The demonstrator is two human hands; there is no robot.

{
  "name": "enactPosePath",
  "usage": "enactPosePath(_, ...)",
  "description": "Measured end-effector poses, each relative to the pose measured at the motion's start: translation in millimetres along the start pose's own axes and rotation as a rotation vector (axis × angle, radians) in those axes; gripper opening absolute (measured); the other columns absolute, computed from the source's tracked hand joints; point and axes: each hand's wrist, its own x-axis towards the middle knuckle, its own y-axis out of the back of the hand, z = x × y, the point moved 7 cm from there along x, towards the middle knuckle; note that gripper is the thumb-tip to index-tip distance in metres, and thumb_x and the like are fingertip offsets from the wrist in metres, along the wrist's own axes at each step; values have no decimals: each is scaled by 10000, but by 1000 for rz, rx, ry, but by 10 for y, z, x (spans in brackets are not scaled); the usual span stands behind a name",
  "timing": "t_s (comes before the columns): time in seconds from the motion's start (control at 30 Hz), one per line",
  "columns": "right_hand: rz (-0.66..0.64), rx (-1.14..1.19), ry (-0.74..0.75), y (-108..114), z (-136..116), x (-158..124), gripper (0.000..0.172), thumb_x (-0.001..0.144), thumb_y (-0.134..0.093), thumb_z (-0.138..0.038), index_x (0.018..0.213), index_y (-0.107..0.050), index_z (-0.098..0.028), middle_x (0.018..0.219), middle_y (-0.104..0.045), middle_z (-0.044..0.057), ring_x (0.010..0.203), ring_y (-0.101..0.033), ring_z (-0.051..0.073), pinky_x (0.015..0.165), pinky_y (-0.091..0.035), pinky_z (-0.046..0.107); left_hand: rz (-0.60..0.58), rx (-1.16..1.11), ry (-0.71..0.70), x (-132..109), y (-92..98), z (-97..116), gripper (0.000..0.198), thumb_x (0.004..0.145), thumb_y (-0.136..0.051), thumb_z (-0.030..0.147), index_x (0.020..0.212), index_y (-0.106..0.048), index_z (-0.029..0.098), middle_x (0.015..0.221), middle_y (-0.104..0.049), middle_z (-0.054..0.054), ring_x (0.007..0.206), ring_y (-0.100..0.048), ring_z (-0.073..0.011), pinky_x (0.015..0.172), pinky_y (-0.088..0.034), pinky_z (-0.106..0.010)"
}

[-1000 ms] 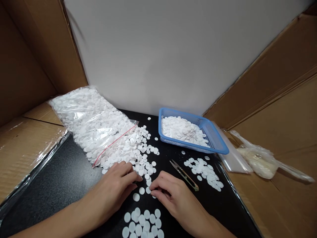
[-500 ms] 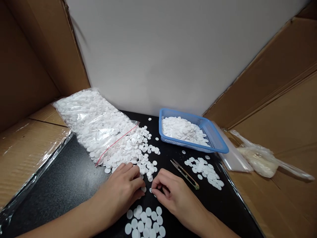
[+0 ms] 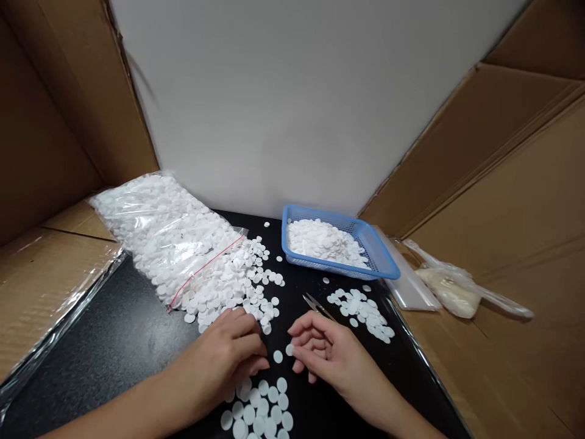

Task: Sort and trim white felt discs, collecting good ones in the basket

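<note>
White discs spill from the mouth of a clear plastic bag (image 3: 169, 228) onto the black table. Just below that spill is my left hand (image 3: 231, 353), its fingers curled down; what lies under them is hidden. My right hand (image 3: 326, 350) is turned palm inward, with a white disc (image 3: 289, 349) at the tips of its thumb and forefinger. Between the hands one loose disc (image 3: 278, 356) lies flat on the table. A group of spread discs (image 3: 262, 407) is nearest to me, below both hands.
A blue basket (image 3: 336, 266) of white discs stands at the back. Small scissors (image 3: 319, 306), partly covered by my right hand, lie beside a disc pile (image 3: 363, 314). Clear bags (image 3: 452, 292) rest at right on cardboard (image 3: 516, 353).
My right hand has moved away from my left hand and turned, showing more of its fingers and a disc at the fingertips. The view has shifted slightly.
</note>
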Motion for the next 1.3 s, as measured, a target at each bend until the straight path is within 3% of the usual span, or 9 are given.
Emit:
enactPosePath(0.13,42,160,48,-26,-43,-21,421,687,-813,-481,848,-564,-183,709,-598,-32,615,-665,145,488,-461,204,-27,-332,297,152,-24,-15,98,885,-699,261,971,-704,214,892,-681,-10,819,-605,-176,693,-425,-251)
enactPosePath(0.27,60,156,139,152,-157,-39,386,746,-766,-503,820,-541,-199,691,-620,-23,600,-659,150,492,-473,218,28,-555,439,410,-51,63,146,861,-690,301,797,-739,178,765,-714,-9,736,-607,-159,662,-419,-239)
enactPosePath(0.4,326,-347,352,673,-285,-56,160,896,-599,-318,783,-614,-206,699,-630,1,598,-610,153,542,-468,259,60,-870,517,688,-114,97,209,781,-777,343,711,-720,154,668,-675,1,652,-581,-124,628,-435,-213)
enactPosePath(0.5,495,-746,490,856,-351,-55,86,865,-622,-150,821,-651,-218,794,-653,14,733,-630,186,654,-492,293,38,-1141,595,837,-225,105,287,697,-871,373,700,-711,136,689,-706,-17,646,-629,-111,654,-493,-198)
enactPosePath(0.63,446,-933,382,783,-256,74,184,794,-725,-70,895,-659,-208,824,-655,16,818,-637,221,723,-512,337,31,-1287,700,895,-348,39,342,609,-945,338,805,-754,132,728,-744,-33,643,-691,-117,643,-537,-182)
enactPosePath(0.8,410,-928,281,731,-145,129,189,837,-686,-66,979,-653,-186,804,-650,26,834,-648,239,763,-532,376,10,-1325,782,826,-405,-47,335,635,-938,320,846,-776,117,807,-781,-75,700,-734,-136,700,-578,-180)
enactPosePath(0.87,445,-920,340,758,-171,85,162,905,-587,-83,1019,-661,-171,851,-655,54,855,-657,244,769,-541,383,4,-1343,807,794,-406,-46,327,642,-934,319,842,-774,116,815,-785,-86,707,-742,-146,703,-586,-185)
enactPosePath(1.03,574,-756,567,810,-407,-187,378,1008,-402,-150,1310,-626,-182,931,-599,60,744,-644,167,683,-558,285,10,-1397,853,754,-391,-30,322,653,-927,306,856,-770,112,814,-787,-95,714,-756,-161,702,-595,-186)
enactPosePath(1.3,438,-690,762,553,-580,-439,374,1000,-503,-177,1350,-634,-184,847,-668,27,722,-663,117,608,-539,180,-5,-1390,782,768,-343,-40,276,700,-904,301,846,-778,104,827,-785,-87,743,-761,-157,760,-605,-199)
